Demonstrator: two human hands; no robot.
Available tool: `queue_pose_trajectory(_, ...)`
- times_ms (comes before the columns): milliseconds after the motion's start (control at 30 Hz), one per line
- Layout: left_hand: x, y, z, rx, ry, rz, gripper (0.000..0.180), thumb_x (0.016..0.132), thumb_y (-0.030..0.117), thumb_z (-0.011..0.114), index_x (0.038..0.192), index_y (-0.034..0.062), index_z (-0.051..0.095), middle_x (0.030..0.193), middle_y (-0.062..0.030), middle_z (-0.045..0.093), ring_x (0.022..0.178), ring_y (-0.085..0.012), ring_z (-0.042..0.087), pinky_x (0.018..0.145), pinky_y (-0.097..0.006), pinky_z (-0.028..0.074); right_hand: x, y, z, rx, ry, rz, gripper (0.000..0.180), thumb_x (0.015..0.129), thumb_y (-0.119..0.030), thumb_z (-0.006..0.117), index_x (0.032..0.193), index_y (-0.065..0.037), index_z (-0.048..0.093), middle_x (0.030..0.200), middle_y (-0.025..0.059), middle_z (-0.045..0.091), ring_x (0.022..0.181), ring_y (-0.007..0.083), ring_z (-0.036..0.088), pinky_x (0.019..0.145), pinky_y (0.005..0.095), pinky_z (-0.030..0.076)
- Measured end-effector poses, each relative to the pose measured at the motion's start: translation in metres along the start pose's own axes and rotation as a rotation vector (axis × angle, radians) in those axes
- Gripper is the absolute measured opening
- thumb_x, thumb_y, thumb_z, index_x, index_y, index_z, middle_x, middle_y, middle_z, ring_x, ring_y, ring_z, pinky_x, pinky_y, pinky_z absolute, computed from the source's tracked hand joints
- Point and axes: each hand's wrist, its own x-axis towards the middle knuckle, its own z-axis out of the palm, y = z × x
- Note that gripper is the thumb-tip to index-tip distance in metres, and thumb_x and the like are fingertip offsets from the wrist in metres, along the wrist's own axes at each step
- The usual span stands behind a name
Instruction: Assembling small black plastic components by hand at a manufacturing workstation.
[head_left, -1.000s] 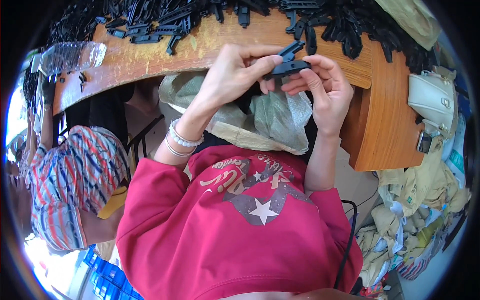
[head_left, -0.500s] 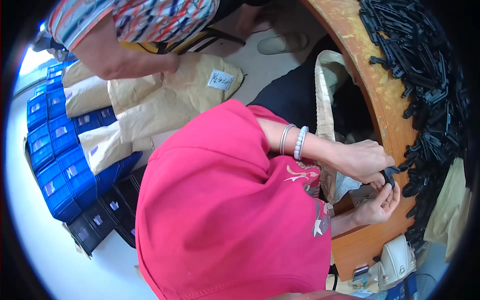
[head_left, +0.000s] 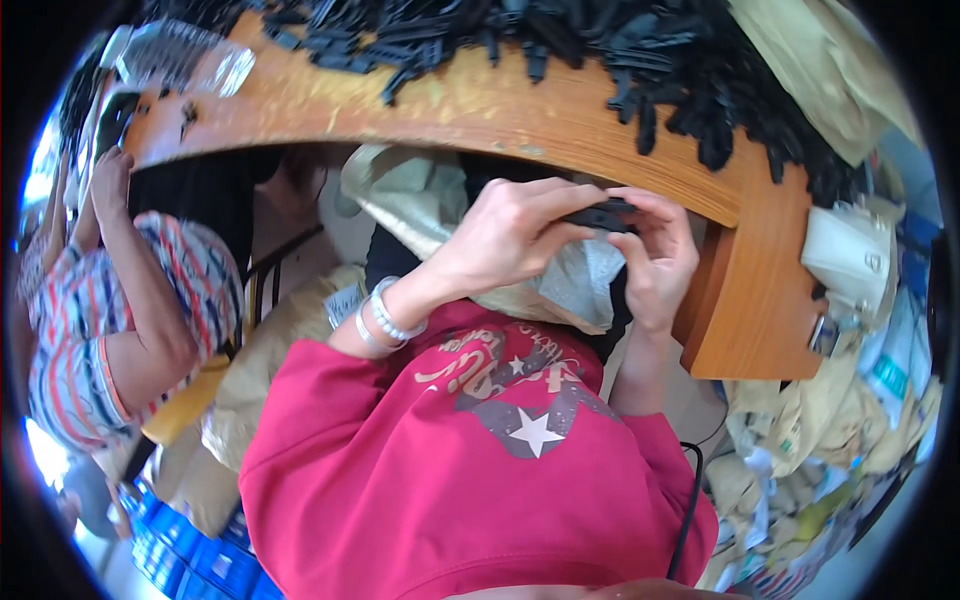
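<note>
Shirt: red sweatshirt [head_left: 470, 470] w/ star print fills the lower middle, nearest the cam; both forearms rise from it.
Cable: thin black cable [head_left: 688, 500] runs down the shirt's R side.
L wrist: silver bracelets [head_left: 383, 318] on it.
L hand: left hand [head_left: 510, 235] closed over the L end of a small black plastic part [head_left: 600, 216]; fingers curled tight, thumb underneath.
R hand: right hand [head_left: 660, 255] pinches the part's R end; fingertips narrow, touching the part from above & the side.
Part: held between both hands, just below the table's front edge, above a pale plastic bag [head_left: 570, 285].
Bag: open-mouthed, hangs under the hands btw lap & table.
Table: curved wooden table [head_left: 480, 110], rim bends w/ the lens; R corner drops down as a wooden side panel.
Pile: heap of black plastic pieces [head_left: 560, 40] across the tabletop, far side, spilling toward the R edge.
Bottle: clear plastic bottle [head_left: 175, 55] lying on the table's far L end.
L side: another person in a striped shirt [head_left: 120, 300], arm raised to the table edge.
Low L: blue crates [head_left: 190, 560] on the floor.
R side: tan bags & cloth bundles [head_left: 850, 420] stacked beside the table.
</note>
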Motion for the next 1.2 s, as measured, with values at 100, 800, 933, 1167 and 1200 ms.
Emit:
queue_pose_trajectory(100, 0.001, 0.0, -0.006, 0.049, -0.101, -0.007, 0.035, 0.074, 0.0, 0.069, 0.108, -0.0013, 0.063, 0.095, -0.0171, 0.067, 0.083, -0.0321, 0.067, 0.07, -0.033, 0.053, -0.005, 0.011, -0.004, -0.003, -0.006, 0.022, 0.032, 0.072, 0.015, 0.062, 0.102, 0.003, 0.058, 0.107, 0.0144, 0.062, 0.091, 0.0163, 0.061, 0.08, 0.0263, 0.05)
queue_pose_trajectory(800, 0.121, -0.037, -0.007, 0.596, 0.024, 0.316, 0.021, 0.081, 0.015, 0.066, 0.096, 0.0018, 0.062, 0.098, -0.0138, 0.059, 0.077, -0.0295, 0.064, 0.064, -0.035, 0.053, 0.07, 0.02, -0.003, -1.014, 0.336, -0.229, 0.04, 0.073, -0.023, 0.077, 0.104, -0.002, 0.061, 0.092, 0.0128, 0.057, 0.079, 0.0342, 0.061, 0.066, 0.0409, 0.048)
queue_pose_trajectory(933, 0.149, -0.05, 0.009, 0.955, 0.038, 0.307, 0.009, 0.078, 0.012, 0.061, 0.079, 0.0045, 0.057, 0.087, -0.0117, 0.057, 0.067, -0.0269, 0.064, 0.053, -0.036, 0.051, 0.075, 0.021, 0.0, -0.929, 0.264, -0.18, 0.032, 0.074, -0.015, 0.075, 0.099, 0.002, 0.064, 0.085, 0.0162, 0.061, 0.08, 0.0347, 0.061, 0.071, 0.0383, 0.048)
queue_pose_trajectory(1167, 0.123, -0.036, 0.014, 0.45, 0.381, 0.5, 0.012, 0.073, 0.004, 0.065, 0.078, 0.0024, 0.054, 0.085, -0.0105, 0.055, 0.076, -0.0261, 0.057, 0.063, -0.034, 0.048, 0.054, 0.004, -0.013, -0.673, 0.342, -0.202, 0.015, 0.079, -0.002, 0.069, 0.092, 0.005, 0.066, 0.088, 0.009, 0.054, 0.086, 0.0214, 0.055, 0.077, 0.029, 0.045)
queue_pose_trajectory(1200, 0.114, -0.034, 0.012, 0.368, 0.377, 0.426, 0.013, 0.076, 0.003, 0.064, 0.082, 0.0, 0.053, 0.083, -0.0108, 0.056, 0.076, -0.0251, 0.06, 0.061, -0.033, 0.049, 0.055, 0.003, -0.012, -0.681, 0.332, -0.281, 0.015, 0.079, -0.001, 0.069, 0.093, 0.003, 0.067, 0.084, 0.0059, 0.052, 0.081, 0.0178, 0.054, 0.073, 0.0269, 0.045)
